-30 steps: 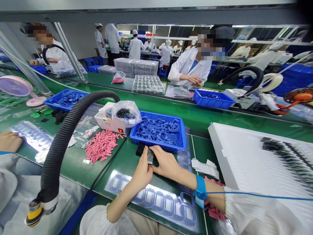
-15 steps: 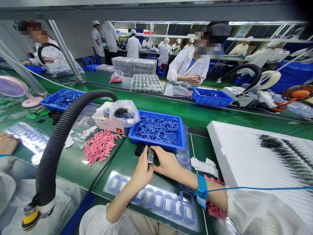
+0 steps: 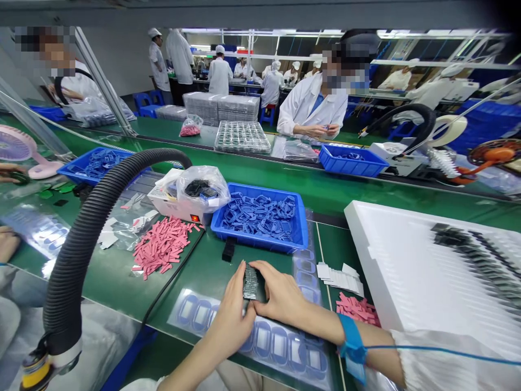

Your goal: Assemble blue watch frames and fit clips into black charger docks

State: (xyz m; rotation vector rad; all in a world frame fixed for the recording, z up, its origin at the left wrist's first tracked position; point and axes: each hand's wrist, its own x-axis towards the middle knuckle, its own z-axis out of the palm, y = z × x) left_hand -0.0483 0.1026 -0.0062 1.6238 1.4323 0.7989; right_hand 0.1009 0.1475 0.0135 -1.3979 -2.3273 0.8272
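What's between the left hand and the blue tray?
Head view: a small black block sits on the green mat between the left hand and the blue plastic tray.

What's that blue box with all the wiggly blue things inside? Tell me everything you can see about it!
It's a blue plastic tray, shaped like a rectangle, with an open top and a raised rim. It's nearly full of loose blue frame-shaped pieces, each with a hole in the middle, jumbled together. The tray sits flat on the green bench top. A small black block lies right by its front edge, and a white box stands by its left side.
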